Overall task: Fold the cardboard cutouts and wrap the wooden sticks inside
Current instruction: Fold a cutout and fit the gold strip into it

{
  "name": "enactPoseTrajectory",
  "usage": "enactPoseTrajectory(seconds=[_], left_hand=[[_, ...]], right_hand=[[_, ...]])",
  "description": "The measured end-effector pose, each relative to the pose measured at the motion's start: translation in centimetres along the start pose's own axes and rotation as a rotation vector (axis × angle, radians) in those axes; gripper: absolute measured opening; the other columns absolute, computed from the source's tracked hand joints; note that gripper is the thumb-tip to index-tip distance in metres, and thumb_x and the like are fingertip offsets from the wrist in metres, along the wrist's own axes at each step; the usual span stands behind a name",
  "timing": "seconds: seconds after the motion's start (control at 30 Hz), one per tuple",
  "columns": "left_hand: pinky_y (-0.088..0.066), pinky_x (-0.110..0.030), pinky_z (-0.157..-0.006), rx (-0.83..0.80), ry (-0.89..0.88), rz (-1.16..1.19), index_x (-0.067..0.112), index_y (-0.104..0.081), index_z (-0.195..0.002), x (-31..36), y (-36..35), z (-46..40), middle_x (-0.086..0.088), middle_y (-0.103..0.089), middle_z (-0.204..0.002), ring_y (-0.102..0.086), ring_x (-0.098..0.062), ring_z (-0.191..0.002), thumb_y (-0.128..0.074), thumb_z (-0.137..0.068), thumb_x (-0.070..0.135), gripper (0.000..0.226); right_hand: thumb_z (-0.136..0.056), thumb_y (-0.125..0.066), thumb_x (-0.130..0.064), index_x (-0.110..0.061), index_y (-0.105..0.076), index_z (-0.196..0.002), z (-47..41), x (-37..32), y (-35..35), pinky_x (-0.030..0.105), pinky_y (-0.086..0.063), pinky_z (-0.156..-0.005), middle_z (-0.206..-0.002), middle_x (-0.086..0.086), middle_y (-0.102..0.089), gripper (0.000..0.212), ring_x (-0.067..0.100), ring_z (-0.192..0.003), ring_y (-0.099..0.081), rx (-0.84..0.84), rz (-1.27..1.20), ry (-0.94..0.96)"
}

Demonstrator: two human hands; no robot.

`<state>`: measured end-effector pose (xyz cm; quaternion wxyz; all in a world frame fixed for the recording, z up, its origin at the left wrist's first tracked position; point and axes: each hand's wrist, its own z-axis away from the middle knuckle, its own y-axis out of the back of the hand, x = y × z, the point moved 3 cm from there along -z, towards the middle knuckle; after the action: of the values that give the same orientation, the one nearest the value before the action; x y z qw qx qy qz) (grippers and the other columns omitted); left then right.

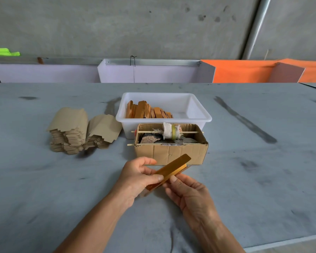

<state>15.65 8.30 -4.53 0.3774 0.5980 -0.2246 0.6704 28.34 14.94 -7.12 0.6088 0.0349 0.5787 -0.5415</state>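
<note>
Wooden sticks (169, 171), a few together, are held by both hands above the gray surface (44, 189), slanting toward 2 o'clock. The left hand (137, 177) has its thumb and fingers curled around the low end. The right hand (188, 193) pinches them from below with its fingertips. At 12 o'clock from the hands sits a cardboard box (171, 152) with a cloth roll (171, 131) on a thin rod. Behind it is a white tub (199, 114) with more sticks (148, 111). At 10 o'clock are two piles of cardboard cutouts (80, 132).
</note>
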Motion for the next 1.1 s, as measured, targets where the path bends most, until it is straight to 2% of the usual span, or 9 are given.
enactPoseTrajectory(seconds=[0.1, 0.27, 0.47, 0.63, 0.7, 0.8, 0.87, 1.0, 1.1], left_hand=[[-0.048, -0.016, -0.052, -0.049, -0.024, -0.029, 0.013, -0.065, -0.095, 0.5, 0.1, 0.0, -0.002, -0.068, -0.067, -0.064, -0.006, -0.056, -0.074, -0.073, -0.005, 0.03], [-0.053, -0.02, -0.055, -0.1, -0.088, -0.075, 0.013, -0.065, -0.089, 1.2, 0.0, 0.0, -0.001, -0.067, -0.068, -0.063, -0.005, -0.057, -0.071, -0.073, -0.01, 0.028], [-0.053, -0.024, -0.062, -0.096, -0.088, -0.005, 0.012, -0.066, -0.089, 0.9, -0.3, 0.3, -0.011, -0.069, -0.081, -0.065, -0.014, -0.07, -0.076, -0.075, 0.006, 0.018], [-0.048, -0.015, -0.053, -0.093, -0.076, -0.086, 0.017, -0.064, -0.09, 0.7, -0.7, 0.5, -0.008, -0.072, -0.089, -0.062, -0.003, -0.064, -0.083, -0.062, -0.001, 0.039], [-0.049, -0.018, -0.053, -0.093, -0.053, -0.073, 0.019, -0.063, -0.09, 0.8, -0.5, 0.4, -0.009, -0.071, -0.089, -0.062, -0.008, -0.065, -0.08, -0.065, -0.004, 0.038], [-0.053, -0.033, -0.068, -0.146, -0.021, -0.097, 0.018, -0.062, -0.096, 1.0, 0.1, 0.3, -0.007, -0.071, -0.085, -0.064, -0.016, -0.07, -0.075, -0.07, -0.007, 0.038], [-0.051, -0.031, -0.067, -0.165, -0.011, -0.089, 0.017, -0.062, -0.099, 1.2, 0.3, 0.4, -0.004, -0.071, -0.082, -0.064, -0.015, -0.067, -0.074, -0.07, -0.008, 0.04], [-0.051, -0.02, -0.052, 0.041, -0.021, 0.085, 0.015, -0.061, -0.099, 0.8, 0.2, 0.3, -0.006, -0.067, -0.097, -0.063, -0.017, -0.068, -0.076, -0.067, -0.011, 0.044], [-0.049, -0.02, -0.048, 0.164, 0.086, 0.42, 0.012, -0.059, -0.091, -0.4, -0.7, 0.4, -0.009, -0.065, -0.081, -0.061, -0.017, -0.055, -0.072, -0.068, -0.013, 0.037]], right_hand=[[-0.067, -0.068, -0.006, 0.003, -0.074, -0.083, 0.0, -0.1, 0.0, 0.023, -0.056, -0.051, -0.083, 0.021, -0.071, 0.019, 0.019, -0.062, -0.069, 0.023, 0.04, -0.003], [-0.071, -0.07, -0.007, -0.004, -0.071, -0.068, -0.2, -0.3, -0.4, 0.021, -0.054, -0.048, -0.07, 0.015, -0.07, 0.003, 0.015, -0.057, -0.066, 0.041, 0.129, 0.007], [-0.086, -0.064, -0.006, -0.007, -0.059, -0.066, -0.3, -0.1, -0.3, 0.021, -0.052, -0.05, -0.061, 0.01, -0.065, 0.02, 0.013, -0.051, -0.059, 0.108, 0.171, 0.059], [-0.085, -0.064, -0.005, -0.009, -0.054, -0.061, -0.3, -0.2, -0.4, 0.022, -0.05, -0.049, -0.061, 0.01, -0.065, 0.027, 0.015, -0.05, -0.059, 0.134, 0.121, 0.061], [-0.084, -0.065, -0.005, -0.009, -0.055, -0.062, -0.3, -0.4, -0.4, 0.021, -0.05, -0.049, -0.064, 0.011, -0.067, 0.025, 0.015, -0.053, -0.062, 0.121, 0.117, 0.052], [-0.081, -0.068, -0.009, -0.011, -0.059, -0.068, -0.3, -1.1, 0.1, 0.02, -0.047, -0.051, -0.065, 0.006, -0.067, 0.016, 0.01, -0.057, -0.063, 0.139, 0.177, 0.091], [-0.08, -0.069, -0.011, -0.012, -0.061, -0.07, -0.3, -1.5, 0.3, 0.021, -0.045, -0.052, -0.063, 0.003, -0.065, 0.013, 0.008, -0.057, -0.063, 0.142, 0.207, 0.126], [-0.081, -0.068, -0.006, -0.01, -0.058, -0.067, -0.4, -1.6, 0.5, 0.022, -0.046, -0.05, -0.054, 0.002, -0.06, 0.018, 0.01, -0.052, -0.059, 0.195, 0.147, 0.165], [-0.083, -0.066, -0.002, -0.006, -0.058, -0.073, -0.5, -1.5, 0.4, 0.018, -0.047, -0.046, -0.053, 0.003, -0.057, 0.013, 0.009, -0.048, -0.056, 0.232, 0.061, 0.186]])
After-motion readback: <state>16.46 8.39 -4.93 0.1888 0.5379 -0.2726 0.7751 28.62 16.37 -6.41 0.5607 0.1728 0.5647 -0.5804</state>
